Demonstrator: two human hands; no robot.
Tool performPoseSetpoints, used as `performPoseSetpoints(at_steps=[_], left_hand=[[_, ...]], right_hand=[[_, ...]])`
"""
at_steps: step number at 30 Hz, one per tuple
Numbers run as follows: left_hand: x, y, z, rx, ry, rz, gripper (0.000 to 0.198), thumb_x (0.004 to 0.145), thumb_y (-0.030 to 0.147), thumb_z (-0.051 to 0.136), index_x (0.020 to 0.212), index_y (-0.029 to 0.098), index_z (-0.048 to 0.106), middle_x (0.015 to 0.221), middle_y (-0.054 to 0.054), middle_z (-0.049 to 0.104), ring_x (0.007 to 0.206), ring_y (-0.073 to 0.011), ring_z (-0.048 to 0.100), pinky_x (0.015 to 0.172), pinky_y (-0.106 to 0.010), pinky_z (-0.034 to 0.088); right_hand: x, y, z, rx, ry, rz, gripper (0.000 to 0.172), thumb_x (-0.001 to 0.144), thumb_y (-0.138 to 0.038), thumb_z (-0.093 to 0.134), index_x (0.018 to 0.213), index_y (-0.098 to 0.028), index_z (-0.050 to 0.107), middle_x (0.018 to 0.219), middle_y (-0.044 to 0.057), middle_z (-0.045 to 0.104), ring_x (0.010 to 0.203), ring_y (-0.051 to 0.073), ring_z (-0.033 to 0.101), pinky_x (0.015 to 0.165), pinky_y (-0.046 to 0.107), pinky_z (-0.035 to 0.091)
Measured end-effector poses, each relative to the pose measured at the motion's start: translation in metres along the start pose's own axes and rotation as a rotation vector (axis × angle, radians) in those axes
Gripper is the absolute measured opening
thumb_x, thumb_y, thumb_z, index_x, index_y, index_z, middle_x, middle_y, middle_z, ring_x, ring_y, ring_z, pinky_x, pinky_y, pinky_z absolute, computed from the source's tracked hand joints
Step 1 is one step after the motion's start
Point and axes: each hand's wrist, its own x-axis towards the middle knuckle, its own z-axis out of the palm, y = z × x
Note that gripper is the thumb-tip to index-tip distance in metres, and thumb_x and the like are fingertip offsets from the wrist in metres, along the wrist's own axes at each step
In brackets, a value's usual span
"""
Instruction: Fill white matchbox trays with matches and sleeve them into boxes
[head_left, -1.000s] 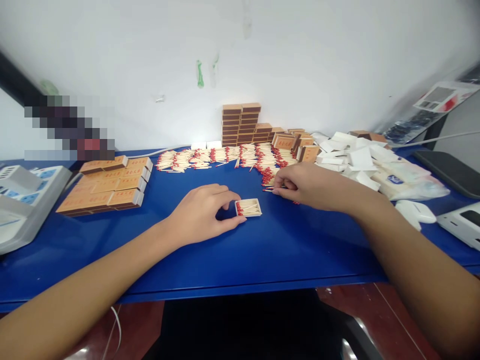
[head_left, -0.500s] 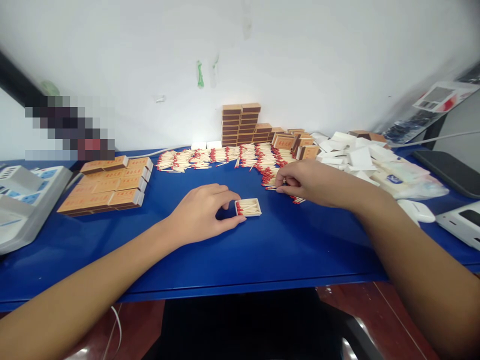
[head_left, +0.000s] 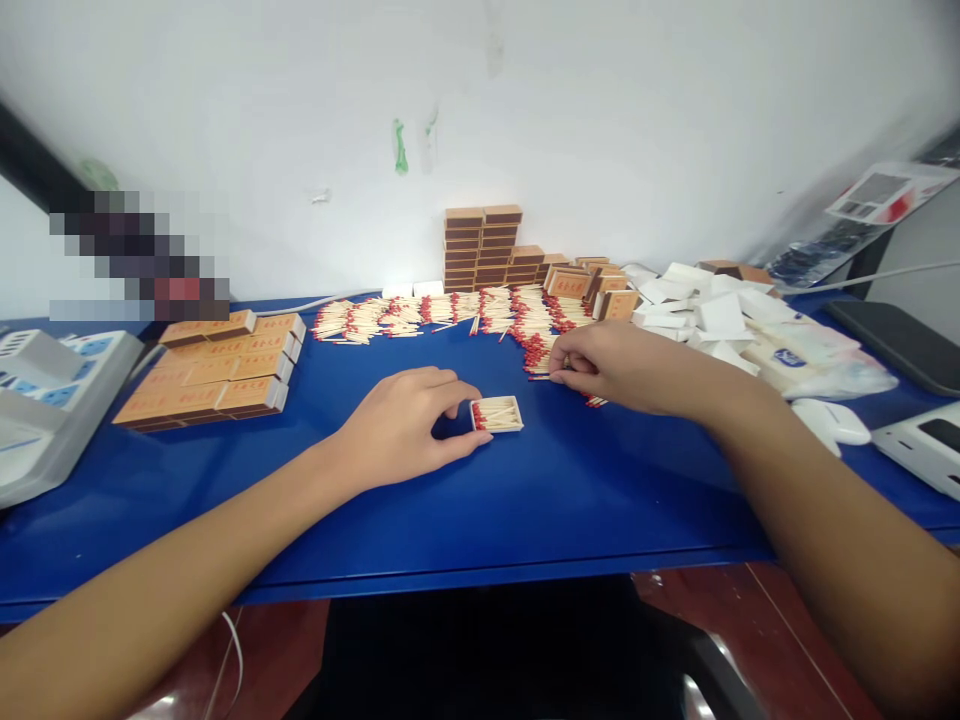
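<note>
A small open matchbox tray [head_left: 498, 414] with red-tipped matches in it lies on the blue table [head_left: 525, 500]. My left hand [head_left: 405, 425] rests beside it, thumb and fingers pinching its left end. My right hand [head_left: 622, 368] lies on the near edge of a pile of loose matches [head_left: 534, 345], its fingers curled and pinched on some of them. Rows of loose matches [head_left: 420, 315] stretch along the back of the table.
Closed brown matchboxes [head_left: 217, 370] lie stacked at the left, with more stacked [head_left: 484, 248] against the wall. White empty trays [head_left: 705, 310] are heaped at the right, beside a plastic packet [head_left: 810, 360]. A power strip [head_left: 45, 400] sits far left, white devices [head_left: 922, 445] far right.
My right hand has drawn back a little toward the match pile and closed on matches there. The left hand and tray have stayed still.
</note>
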Motion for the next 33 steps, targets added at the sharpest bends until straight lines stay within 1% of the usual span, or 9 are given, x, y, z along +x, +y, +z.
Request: performPoseSetpoints(at_steps=[4,7,9,12,15,19,24,28,33], left_hand=[[0.000,0.000,0.000,0.001,0.007,0.005,0.030,0.098,0.041,0.078,0.119,0.020,0.078,0.086,-0.001,0.070,0.080,-0.0185,0.067,0.072,-0.030,0.048],[0.001,0.000,0.000,0.004,0.005,0.005,0.029,0.098,0.041,0.078,0.119,0.020,0.078,0.086,-0.001,0.070,0.079,-0.0183,0.066,0.071,-0.030,0.047],[0.001,0.000,0.000,0.006,0.003,0.002,0.029,0.098,0.041,0.078,0.118,0.020,0.078,0.086,0.000,0.069,0.079,-0.0182,0.066,0.071,-0.030,0.047],[0.001,0.000,0.000,0.006,0.004,-0.006,0.029,0.098,0.041,0.079,0.118,0.021,0.079,0.087,0.000,0.069,0.080,-0.0182,0.066,0.071,-0.031,0.047],[0.001,0.001,0.002,0.008,0.008,-0.010,0.029,0.098,0.041,0.079,0.118,0.020,0.078,0.087,0.000,0.069,0.081,-0.0186,0.066,0.072,-0.031,0.047],[0.002,0.001,0.003,0.015,0.006,0.002,0.030,0.098,0.042,0.078,0.116,0.018,0.079,0.088,-0.001,0.069,0.081,-0.0189,0.066,0.073,-0.031,0.047],[0.002,0.001,0.002,0.007,0.010,0.003,0.028,0.098,0.041,0.078,0.115,0.018,0.079,0.087,0.000,0.068,0.080,-0.0183,0.065,0.072,-0.031,0.046],[0.001,0.000,0.002,-0.008,0.010,0.001,0.028,0.097,0.039,0.079,0.116,0.019,0.079,0.087,0.001,0.067,0.080,-0.0177,0.065,0.071,-0.031,0.046],[0.002,0.000,0.001,-0.010,0.006,-0.003,0.028,0.097,0.039,0.079,0.116,0.019,0.079,0.087,0.000,0.067,0.080,-0.0178,0.065,0.072,-0.031,0.047]], right_hand=[[0.000,-0.004,0.000,0.009,-0.026,0.028,0.018,0.102,-0.030,0.054,0.091,-0.024,0.067,0.071,0.002,0.072,0.065,0.019,0.061,0.063,0.033,0.040],[-0.001,-0.008,0.000,0.029,0.008,0.015,0.021,0.104,-0.035,0.054,0.089,-0.025,0.065,0.070,0.002,0.069,0.064,0.020,0.059,0.063,0.033,0.037],[-0.003,-0.013,-0.001,0.050,0.069,-0.032,0.023,0.104,-0.038,0.055,0.088,-0.025,0.064,0.074,0.002,0.068,0.067,0.020,0.058,0.063,0.033,0.036],[-0.006,-0.024,0.001,0.083,0.133,-0.132,0.022,0.103,-0.039,0.056,0.090,-0.024,0.066,0.078,0.003,0.068,0.070,0.021,0.058,0.066,0.034,0.036],[-0.007,-0.039,0.007,0.105,0.141,-0.206,0.020,0.103,-0.036,0.056,0.093,-0.024,0.068,0.080,0.003,0.067,0.070,0.020,0.058,0.067,0.033,0.037],[-0.007,-0.053,0.016,0.130,0.126,-0.253,0.015,0.103,-0.031,0.057,0.097,-0.023,0.069,0.082,0.003,0.066,0.068,0.018,0.056,0.067,0.032,0.036],[-0.007,-0.047,0.014,0.146,0.140,-0.278,0.018,0.103,-0.033,0.058,0.098,-0.022,0.071,0.083,0.003,0.067,0.069,0.018,0.055,0.066,0.032,0.036],[-0.008,-0.038,0.008,0.136,0.132,-0.232,0.015,0.099,-0.033,0.062,0.093,-0.022,0.070,0.080,0.003,0.066,0.069,0.019,0.056,0.065,0.033,0.035],[-0.009,-0.038,0.008,0.169,0.124,-0.245,0.015,0.099,-0.030,0.059,0.091,-0.023,0.070,0.080,0.003,0.067,0.069,0.019,0.056,0.066,0.033,0.037]])
